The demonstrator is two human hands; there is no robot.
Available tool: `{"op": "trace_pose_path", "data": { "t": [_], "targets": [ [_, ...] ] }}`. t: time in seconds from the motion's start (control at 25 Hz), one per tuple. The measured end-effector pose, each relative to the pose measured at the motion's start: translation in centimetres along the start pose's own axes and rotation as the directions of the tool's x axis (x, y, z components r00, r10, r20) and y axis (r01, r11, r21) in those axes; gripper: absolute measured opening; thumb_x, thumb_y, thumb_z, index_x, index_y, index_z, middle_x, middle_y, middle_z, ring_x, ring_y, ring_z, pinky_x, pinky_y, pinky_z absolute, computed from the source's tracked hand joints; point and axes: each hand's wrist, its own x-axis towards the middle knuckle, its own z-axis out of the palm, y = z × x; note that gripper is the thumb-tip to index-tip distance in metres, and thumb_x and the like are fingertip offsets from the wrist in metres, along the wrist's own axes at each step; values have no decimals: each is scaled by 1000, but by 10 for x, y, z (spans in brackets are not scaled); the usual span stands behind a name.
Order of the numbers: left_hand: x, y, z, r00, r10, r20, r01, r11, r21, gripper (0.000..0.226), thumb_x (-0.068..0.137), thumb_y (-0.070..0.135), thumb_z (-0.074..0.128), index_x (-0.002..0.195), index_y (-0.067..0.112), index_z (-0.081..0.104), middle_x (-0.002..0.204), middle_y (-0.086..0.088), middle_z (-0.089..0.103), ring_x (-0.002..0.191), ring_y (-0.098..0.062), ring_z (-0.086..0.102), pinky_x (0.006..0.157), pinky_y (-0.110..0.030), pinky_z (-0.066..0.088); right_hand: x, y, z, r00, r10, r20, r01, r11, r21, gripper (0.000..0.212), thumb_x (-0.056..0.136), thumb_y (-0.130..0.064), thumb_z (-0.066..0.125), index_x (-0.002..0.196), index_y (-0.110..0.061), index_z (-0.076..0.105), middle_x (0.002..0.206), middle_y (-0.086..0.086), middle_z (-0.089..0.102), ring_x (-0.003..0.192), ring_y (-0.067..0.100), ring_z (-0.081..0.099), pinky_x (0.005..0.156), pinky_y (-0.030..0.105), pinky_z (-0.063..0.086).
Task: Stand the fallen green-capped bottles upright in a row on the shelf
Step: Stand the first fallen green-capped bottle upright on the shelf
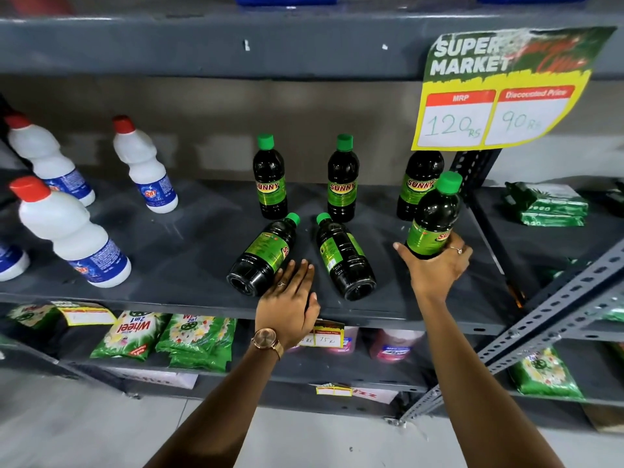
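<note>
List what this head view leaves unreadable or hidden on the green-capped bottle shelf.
- Cap of the back-right standing bottle: hidden behind the price sign.
- Base of the bottle in the right hand: covered by the fingers, so shelf contact is unclear.
- Left hand beside the left fallen bottle: grip cannot be judged.
- Sign's red lettering: blurred.
- Bottle label small print: too small.

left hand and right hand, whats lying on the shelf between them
In the head view, one fallen green-capped bottle lies on the shelf between the left hand and the right hand, cap pointing toward the back.
</note>
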Motion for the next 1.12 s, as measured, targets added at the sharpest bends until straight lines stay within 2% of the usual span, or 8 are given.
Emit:
{"op": "trace_pose_path", "data": {
  "t": [0.2, 0.36, 0.48, 0.56, 0.72, 0.92, 1.0, 1.12],
  "targets": [
    [-3, -2, 3, 996, 54, -72, -56, 998, -26, 48, 88, 28, 40, 127, 8, 58, 133, -8, 60, 129, -22, 51, 107, -39, 45, 1, 12, -8, 994, -22, 108, 14, 997, 76, 81, 60, -21, 86, 133, -14, 50, 121, 7, 60, 110, 23, 58, 98, 38, 48],
    [-5, -3, 4, 989, 91, -117, -94, 995, -20, 46, 89, 26, 40, 125, 7, 60, 131, -9, 62, 127, -21, 53, 105, -40, 47, 0, 1, -2, 1000, 10, -5, -10, 998, -66, 102, 49, -40, 94, 130, -2, 44, 127, 18, 47, 122, 36, 42, 104, 44, 36],
    [-4, -3, 4, 986, 95, -134, -99, 995, -25, 45, 89, 26, 40, 124, 7, 60, 130, -9, 62, 126, -22, 54, 104, -40, 48, 0, 6, -7, 999, -15, 42, 16, 1000, -14, 111, 51, -34, 95, 141, -10, 34, 135, 12, 41, 122, 23, 40, 104, 32, 34],
    [-5, -2, 4, 986, 90, -140, -95, 995, -32, 45, 88, 26, 40, 123, 7, 61, 129, -9, 63, 125, -22, 55, 104, -40, 48, 0, 11, -11, 996, -29, 79, 31, 999, -19, 94, 54, -28, 93, 133, -10, 46, 128, 10, 50, 115, 18, 49, 99, 28, 40],
    [-5, -2, 2, 986, 87, -144, -95, 994, -46, 45, 89, 25, 40, 123, 7, 61, 129, -9, 63, 125, -22, 55, 104, -40, 48, 1, 8, -12, 998, -32, 54, 35, 998, -49, 67, 56, -24, 92, 114, -6, 62, 109, 12, 68, 104, 29, 64, 90, 38, 52],
    [-5, -2, 3, 990, 75, -117, -81, 995, -53, 46, 90, 27, 38, 125, 9, 60, 132, -7, 61, 128, -19, 52, 108, -35, 43, -25, 18, -47, 996, -60, 69, 64, 995, -70, 85, 56, -31, 92, 127, -17, 46, 107, 7, 70, 97, 25, 67, 84, 27, 46],
    [-6, -3, 4, 992, 73, -106, -78, 996, -45, 46, 91, 28, 36, 126, 9, 60, 132, -7, 60, 128, -19, 51, 111, -32, 37, -49, 27, -63, 996, -76, 52, 80, 994, -77, 87, 57, -35, 90, 128, -23, 43, 103, 5, 70, 94, 25, 67, 84, 29, 45],
    [-5, -2, 5, 994, 66, -86, -69, 997, -39, 46, 92, 28, 35, 127, 8, 58, 134, -8, 59, 129, -19, 50, 112, -32, 36, -71, 33, -77, 996, -87, 30, 89, 993, -71, 93, 60, -37, 90, 138, -20, 42, 114, 11, 69, 101, 26, 65, 91, 37, 50]
  ]
}}
